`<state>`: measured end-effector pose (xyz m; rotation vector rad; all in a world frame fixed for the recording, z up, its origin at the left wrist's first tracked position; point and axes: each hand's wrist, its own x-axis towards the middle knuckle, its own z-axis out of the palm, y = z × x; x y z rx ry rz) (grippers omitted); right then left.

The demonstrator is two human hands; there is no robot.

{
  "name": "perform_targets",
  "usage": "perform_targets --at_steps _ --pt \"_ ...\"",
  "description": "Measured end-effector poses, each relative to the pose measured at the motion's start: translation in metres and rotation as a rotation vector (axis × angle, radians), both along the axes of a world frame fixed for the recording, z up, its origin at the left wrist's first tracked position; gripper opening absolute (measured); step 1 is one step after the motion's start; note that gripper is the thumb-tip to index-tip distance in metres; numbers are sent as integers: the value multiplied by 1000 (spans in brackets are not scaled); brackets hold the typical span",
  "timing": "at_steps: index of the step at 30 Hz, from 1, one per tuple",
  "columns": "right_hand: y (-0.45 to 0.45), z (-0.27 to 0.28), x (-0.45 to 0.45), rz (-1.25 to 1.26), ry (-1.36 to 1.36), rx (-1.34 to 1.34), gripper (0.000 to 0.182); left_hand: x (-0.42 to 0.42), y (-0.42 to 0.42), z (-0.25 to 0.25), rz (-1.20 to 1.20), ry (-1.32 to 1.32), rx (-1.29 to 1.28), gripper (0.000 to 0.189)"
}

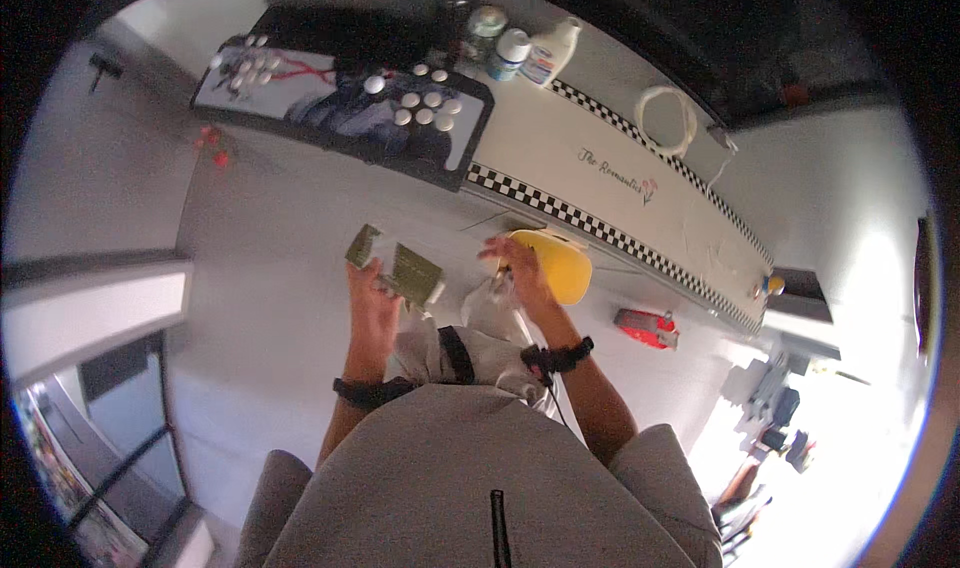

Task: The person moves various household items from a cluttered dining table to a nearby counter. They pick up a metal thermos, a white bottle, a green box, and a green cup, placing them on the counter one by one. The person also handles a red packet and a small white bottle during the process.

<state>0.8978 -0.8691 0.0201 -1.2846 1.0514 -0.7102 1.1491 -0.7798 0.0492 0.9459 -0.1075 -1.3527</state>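
My left hand (373, 294) is closed around a flat olive-green box (411, 272) with a pale patch on its face; blur hides the detail. To the right, my right hand (525, 268) overlaps a yellow plastic container (568, 268) in the view, its fingers apart. I see nothing held in it, and whether it touches the container I cannot tell. Dark bands circle both wrists, and a thin cord hangs near the right one.
Ahead, an arcade controller panel (450, 148) with white buttons stands beside a long mat with checkered borders (525, 137). Behind are a white bottle (551, 54), a white-capped bottle (508, 54) and a coiled white cable (686, 144). A red-and-grey object (645, 328) lies right. Another person's arm (739, 485) shows lower right.
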Motion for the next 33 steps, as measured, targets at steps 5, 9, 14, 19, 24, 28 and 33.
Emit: perform_targets --at_steps 5,9,14,19,24,28,33 --pt "-121 -2 10 -74 261 -94 28 41 35 3 205 -12 175 58" --pt "-261 -55 -29 -155 231 -114 27 53 58 4 332 -76 254 59" --pt "-360 -63 -17 245 751 -688 29 36 98 31 620 -107 297 60" --pt "-418 -101 -10 329 823 -665 34 -1 114 42 899 -1 308 47" --pt "-430 -116 12 401 839 -700 29 -25 108 39 1010 50 393 51" --pt "-426 -114 22 383 707 -720 26 -21 108 37 999 39 403 52" --pt "-441 -127 16 300 528 -562 36 -15 102 37 942 2 389 52"
